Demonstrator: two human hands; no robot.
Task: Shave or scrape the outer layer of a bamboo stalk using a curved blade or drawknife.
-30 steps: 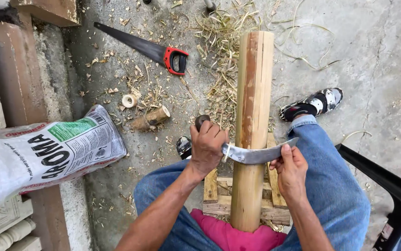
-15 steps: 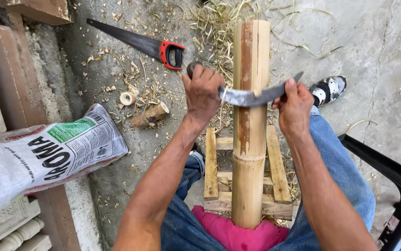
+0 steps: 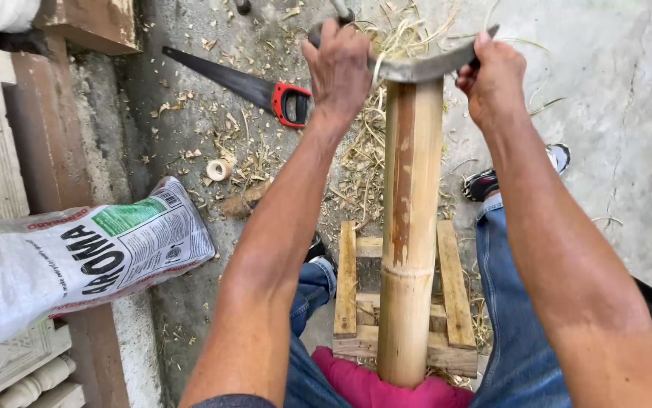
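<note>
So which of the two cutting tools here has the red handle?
The hand saw lying on the concrete floor, left of the bamboo pole. The other, a curved grey blade, rests across the pole's top, gripped by the left hand and right hand.

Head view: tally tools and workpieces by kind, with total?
Curved blade, held by left hand and right hand: 1
Bamboo pole: 1
Handsaw: 1
Wooden frame: 1
Printed sack: 1
Total: 5
</note>
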